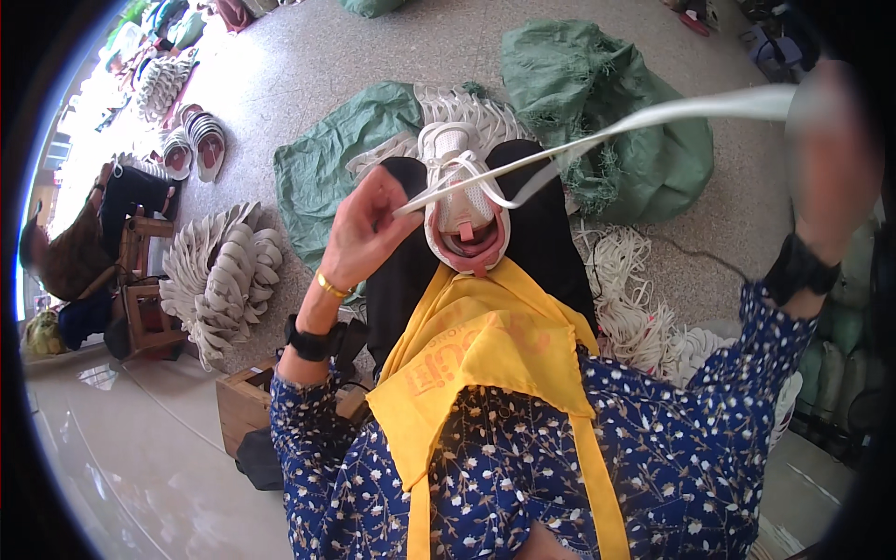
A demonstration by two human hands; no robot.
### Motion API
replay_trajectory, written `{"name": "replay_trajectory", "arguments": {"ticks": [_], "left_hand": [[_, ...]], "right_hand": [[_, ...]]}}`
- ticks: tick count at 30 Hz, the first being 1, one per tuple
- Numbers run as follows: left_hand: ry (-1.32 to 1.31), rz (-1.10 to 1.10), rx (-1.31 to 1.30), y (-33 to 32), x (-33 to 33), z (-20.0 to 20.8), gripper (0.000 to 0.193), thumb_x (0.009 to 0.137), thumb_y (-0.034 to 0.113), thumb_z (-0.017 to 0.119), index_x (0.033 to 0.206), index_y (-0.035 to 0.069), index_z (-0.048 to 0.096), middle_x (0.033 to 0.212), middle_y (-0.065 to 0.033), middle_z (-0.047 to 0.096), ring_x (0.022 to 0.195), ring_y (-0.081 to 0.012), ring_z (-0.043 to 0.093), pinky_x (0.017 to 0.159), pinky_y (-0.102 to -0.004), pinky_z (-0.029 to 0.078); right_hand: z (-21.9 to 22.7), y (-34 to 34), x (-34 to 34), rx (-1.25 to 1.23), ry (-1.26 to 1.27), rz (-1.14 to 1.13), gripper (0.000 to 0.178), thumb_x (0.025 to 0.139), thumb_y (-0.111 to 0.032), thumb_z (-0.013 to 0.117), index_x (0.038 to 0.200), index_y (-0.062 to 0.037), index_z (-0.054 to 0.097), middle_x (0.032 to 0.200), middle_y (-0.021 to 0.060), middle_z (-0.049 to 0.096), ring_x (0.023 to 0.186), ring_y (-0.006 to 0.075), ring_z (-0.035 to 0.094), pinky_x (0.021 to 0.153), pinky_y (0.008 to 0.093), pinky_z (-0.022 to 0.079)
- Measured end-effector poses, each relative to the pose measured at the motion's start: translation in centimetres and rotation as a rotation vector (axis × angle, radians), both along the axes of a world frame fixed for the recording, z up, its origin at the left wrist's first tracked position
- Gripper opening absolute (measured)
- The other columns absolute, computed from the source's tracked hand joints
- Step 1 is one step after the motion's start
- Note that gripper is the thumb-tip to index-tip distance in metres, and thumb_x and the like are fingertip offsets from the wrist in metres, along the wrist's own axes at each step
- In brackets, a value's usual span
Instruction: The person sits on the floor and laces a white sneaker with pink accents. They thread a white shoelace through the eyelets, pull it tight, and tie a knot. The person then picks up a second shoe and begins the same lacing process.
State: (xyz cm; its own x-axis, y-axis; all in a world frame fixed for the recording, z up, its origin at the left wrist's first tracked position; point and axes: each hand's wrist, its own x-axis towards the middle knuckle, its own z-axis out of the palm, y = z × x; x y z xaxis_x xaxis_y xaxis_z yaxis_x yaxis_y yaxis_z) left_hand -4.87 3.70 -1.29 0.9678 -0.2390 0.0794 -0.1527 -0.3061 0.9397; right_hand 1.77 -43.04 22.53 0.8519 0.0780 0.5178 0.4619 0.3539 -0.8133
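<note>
A white and pink sneaker (pixel 459 191) rests between my knees, its heel opening towards me. White shoelace (pixel 644 118) runs through its upper eyelets and stretches far out to the right. My left hand (pixel 362 227), beside the shoe, pinches a stretch of lace between thumb and fingers. Raised at the far right, my right hand (pixel 833 154) is blurred by motion. The lace's other end runs into it, drawn out fairly straight, so this hand grips it. The right fingers themselves do not show clearly.
A yellow apron (pixel 485 345) covers my lap. Green woven sacks (pixel 607 121) lie beyond my knees. Stacked shoe parts (pixel 224 275) stand at left, near a wooden stool (pixel 149 280). Loose white laces (pixel 625 280) heap at right. A person (pixel 79 247) sits at far left.
</note>
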Motion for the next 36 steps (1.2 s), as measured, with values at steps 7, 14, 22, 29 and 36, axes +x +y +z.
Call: {"name": "replay_trajectory", "arguments": {"ticks": [7, 14, 22, 29, 36], "left_hand": [[0.306, -0.084, -0.16, 7.4, -3.3, -0.1, 0.024, 0.093, 0.009, 0.077, 0.094, 0.007, 0.053, 0.076, 0.0063, 0.053, 0.065, -0.0015, 0.044, 0.057, -0.0214, 0.034], [0.479, 0.29, 0.672, 14.6, -5.9, -2.4, 0.031, 0.1, 0.03, 0.066, 0.092, 0.002, 0.056, 0.068, -0.0083, 0.06, 0.062, -0.0133, 0.063, 0.055, -0.0303, 0.045], [0.04, 0.372, 0.31, 5.9, -3.1, -2.2, 0.009, 0.095, 0.007, 0.067, 0.095, 0.002, 0.059, 0.074, -0.0051, 0.064, 0.064, -0.012, 0.06, 0.058, -0.0303, 0.047], [-0.243, 0.243, 0.262, -3.3, 4.4, -3.9, 0.016, 0.088, 0.007, 0.07, 0.097, 0.0, 0.059, 0.078, -0.0098, 0.066, 0.066, -0.0189, 0.065, 0.062, -0.0322, 0.052], [-0.037, 0.223, 0.182, -4.3, 6.1, -4.6, 0.013, 0.085, 0.008, 0.07, 0.092, -0.001, 0.063, 0.079, -0.0066, 0.065, 0.068, -0.015, 0.062, 0.064, -0.031, 0.051]], "right_hand": [[-13.4, 1.4, -3.0, -1.073, 0.683, 0.058, 0.011, 0.099, -0.012, 0.065, 0.102, -0.0019, 0.069, 0.072, 0.0016, 0.066, 0.051, 0.0035, 0.06, 0.039, 0.0177, 0.045], [-21.9, 14.1, -4.4, -0.849, 0.594, 0.094, 0.023, 0.095, -0.015, 0.073, 0.111, 0.0011, 0.069, 0.092, 0.0064, 0.074, 0.052, 0.0072, 0.059, 0.047, 0.024, 0.049], [-21.4, 17.1, -3.7, -1.074, 0.108, 0.07, 0.014, 0.09, -0.012, 0.075, 0.096, 0.0001, 0.07, 0.079, 0.0111, 0.071, 0.058, 0.0185, 0.062, 0.055, 0.0313, 0.05], [-22.6, 19.4, 0.0, -1.027, 0.01, -0.103, 0.015, 0.088, -0.007, 0.072, 0.101, 0.0009, 0.07, 0.087, 0.017, 0.072, 0.069, 0.0302, 0.07, 0.063, 0.0378, 0.055], [-24.3, 20.5, 0.9, -1.019, -0.021, -0.083, 0.014, 0.088, -0.006, 0.07, 0.1, 0.0017, 0.07, 0.09, 0.0212, 0.072, 0.081, 0.0377, 0.071, 0.072, 0.0428, 0.056]]}}
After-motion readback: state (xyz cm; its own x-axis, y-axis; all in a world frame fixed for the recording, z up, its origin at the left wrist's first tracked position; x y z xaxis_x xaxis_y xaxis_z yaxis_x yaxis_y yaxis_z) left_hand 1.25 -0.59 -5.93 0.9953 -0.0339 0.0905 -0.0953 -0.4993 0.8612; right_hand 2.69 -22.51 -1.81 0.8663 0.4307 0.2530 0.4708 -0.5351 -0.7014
